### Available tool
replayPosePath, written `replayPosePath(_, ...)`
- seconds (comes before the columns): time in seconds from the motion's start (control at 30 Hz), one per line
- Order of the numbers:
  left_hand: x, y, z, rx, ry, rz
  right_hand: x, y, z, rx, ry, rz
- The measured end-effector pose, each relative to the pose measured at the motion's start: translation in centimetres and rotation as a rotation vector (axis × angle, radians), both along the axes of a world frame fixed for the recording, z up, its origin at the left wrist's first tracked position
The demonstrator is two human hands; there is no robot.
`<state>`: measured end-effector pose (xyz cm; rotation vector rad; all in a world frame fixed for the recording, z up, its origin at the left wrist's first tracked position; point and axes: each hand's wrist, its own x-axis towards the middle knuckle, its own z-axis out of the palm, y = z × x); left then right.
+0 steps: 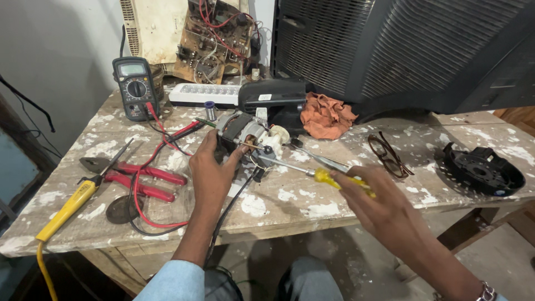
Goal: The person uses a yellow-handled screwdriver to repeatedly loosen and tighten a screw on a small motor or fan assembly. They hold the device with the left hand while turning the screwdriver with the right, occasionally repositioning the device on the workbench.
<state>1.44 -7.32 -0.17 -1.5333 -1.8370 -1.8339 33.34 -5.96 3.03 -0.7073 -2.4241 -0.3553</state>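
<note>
A small electric motor with copper windings and a white plastic end lies on the paint-spattered wooden table. My left hand grips the motor from its near side, fingers spread around the casing. In my right hand is a yellow-handled screwdriver; its metal shaft points left, with the tip at the motor's white end. A black cable runs from the motor toward me, off the table edge.
A multimeter with red and black leads stands at the back left. Red-handled pliers and a yellow soldering iron lie left. An orange rag, glasses, a black round plastic part and a large black casing sit right.
</note>
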Motion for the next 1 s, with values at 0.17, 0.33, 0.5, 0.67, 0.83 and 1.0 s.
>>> replayPosePath(0.17,0.1,0.1,-0.1,-0.003,-0.019,0.003,-0.4,-1.8,0.4,0.105,-0.004,0.064)
replayPosePath(0.33,-0.1,0.4,-0.4,0.026,0.001,0.014,-0.3,-3.2,0.6,0.033,0.03,-0.04)
replayPosePath(0.5,-0.1,0.4,-0.5,0.028,0.01,0.014,0.3,-2.6,0.7,0.081,0.104,-0.055)
replayPosePath(0.67,-0.1,0.3,-0.3,0.01,-0.008,0.014,0.4,-2.4,0.6,0.079,0.111,-0.043)
replayPosePath(0.83,-0.1,0.2,-0.3,0.019,0.013,0.012,0.1,-2.5,0.5,0.077,0.122,-0.048)
replayPosePath(1.0,-0.1,0.3,-0.3,-0.017,-0.027,0.009,0.0,-2.2,0.6,0.093,0.106,-0.047)
